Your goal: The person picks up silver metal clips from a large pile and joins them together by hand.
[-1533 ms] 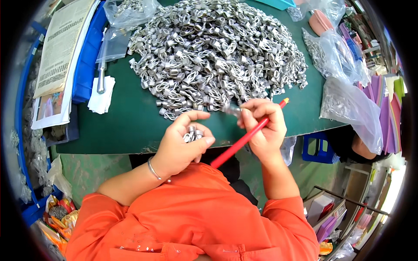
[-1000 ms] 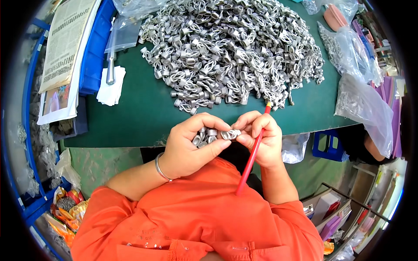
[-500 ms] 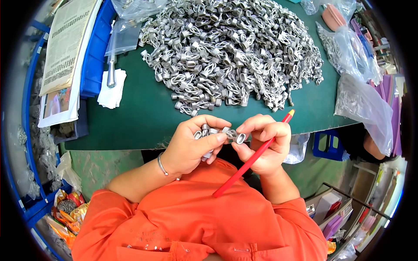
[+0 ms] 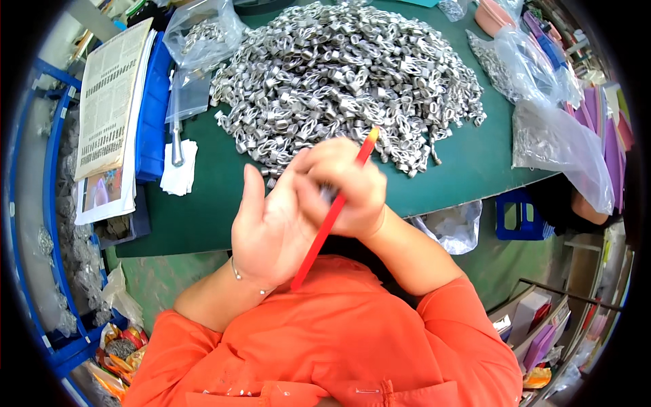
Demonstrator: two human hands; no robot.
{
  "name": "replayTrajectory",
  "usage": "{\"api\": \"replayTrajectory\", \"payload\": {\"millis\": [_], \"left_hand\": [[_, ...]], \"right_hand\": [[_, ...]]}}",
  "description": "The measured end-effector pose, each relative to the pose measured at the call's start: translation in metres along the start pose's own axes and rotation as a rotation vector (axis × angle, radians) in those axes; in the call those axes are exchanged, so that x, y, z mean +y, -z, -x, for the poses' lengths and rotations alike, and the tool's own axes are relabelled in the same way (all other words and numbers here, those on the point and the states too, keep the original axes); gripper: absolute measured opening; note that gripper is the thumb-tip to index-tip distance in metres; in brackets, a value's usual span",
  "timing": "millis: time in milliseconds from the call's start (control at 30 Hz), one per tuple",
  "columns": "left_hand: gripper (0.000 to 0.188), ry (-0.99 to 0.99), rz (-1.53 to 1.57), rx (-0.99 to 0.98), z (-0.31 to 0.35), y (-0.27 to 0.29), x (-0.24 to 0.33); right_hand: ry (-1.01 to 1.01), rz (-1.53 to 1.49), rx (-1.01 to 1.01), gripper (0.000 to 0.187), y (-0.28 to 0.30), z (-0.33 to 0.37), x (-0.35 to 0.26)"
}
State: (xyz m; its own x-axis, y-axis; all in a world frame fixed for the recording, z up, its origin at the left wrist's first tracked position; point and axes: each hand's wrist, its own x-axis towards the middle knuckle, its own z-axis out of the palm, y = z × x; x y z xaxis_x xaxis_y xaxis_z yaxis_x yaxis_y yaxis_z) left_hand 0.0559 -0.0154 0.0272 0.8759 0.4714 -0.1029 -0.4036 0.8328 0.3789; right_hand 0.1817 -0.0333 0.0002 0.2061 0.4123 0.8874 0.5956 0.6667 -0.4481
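Observation:
In front of me my left hand (image 4: pixel 268 224) is turned palm up, its thumb stretched out and its bare palm showing. Its fingers are partly covered by my right hand (image 4: pixel 349 186), which lies across them and is a little blurred. A red pencil (image 4: pixel 319 247) with a yellowish tip slants out of my right hand, held in its bent fingers. Between the hands a small patch of grey metal shows, too blurred to make out. Just beyond them rises a big heap of small grey metal loop pieces with ribbed collars (image 4: pixel 339 81).
The heap lies on a green table (image 4: pixel 210 230). To the left are a blue bin (image 4: pixel 153 108), newspaper sheets (image 4: pixel 108 102), a metal-handled tool (image 4: pixel 178 150) on white paper and a plastic bag (image 4: pixel 203 34). Plastic bags (image 4: pixel 556 136) lie on the right; a blue crate (image 4: pixel 519 217) stands below.
The metal pieces seen in my left hand no longer show there; its palm has turned up and its thumb spread. My right hand has moved left over its fingers, carrying the pencil.

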Motion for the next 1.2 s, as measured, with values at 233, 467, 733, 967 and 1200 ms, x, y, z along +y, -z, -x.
{"api": "replayTrajectory", "payload": {"millis": [233, 467, 733, 967, 1200], "left_hand": [[0.084, -0.065, -0.242, -0.104, -0.031, -0.035, -0.020], [0.068, 0.101, -0.252, -0.273, -0.056, -0.047, -0.053], [0.034, 0.357, -0.026, -0.374, -0.043, -0.067, -0.064], [0.032, 0.259, -0.164, -0.847, -0.007, -0.145, -0.056], [0.026, 0.091, -0.309, -1.186, 0.012, -0.164, -0.071]], "right_hand": [[-0.059, 0.091, 0.219, 0.025, 0.028, -0.004, 0.011], [-0.733, -0.313, 0.699, 0.020, 0.091, -0.008, 0.003], [-0.679, -0.327, 0.933, 0.014, 0.232, 0.056, -0.042], [-0.786, 0.187, 0.887, 0.010, 0.251, 0.152, -0.026], [-0.643, 0.369, 0.800, 0.007, 0.237, 0.126, -0.022]]}}
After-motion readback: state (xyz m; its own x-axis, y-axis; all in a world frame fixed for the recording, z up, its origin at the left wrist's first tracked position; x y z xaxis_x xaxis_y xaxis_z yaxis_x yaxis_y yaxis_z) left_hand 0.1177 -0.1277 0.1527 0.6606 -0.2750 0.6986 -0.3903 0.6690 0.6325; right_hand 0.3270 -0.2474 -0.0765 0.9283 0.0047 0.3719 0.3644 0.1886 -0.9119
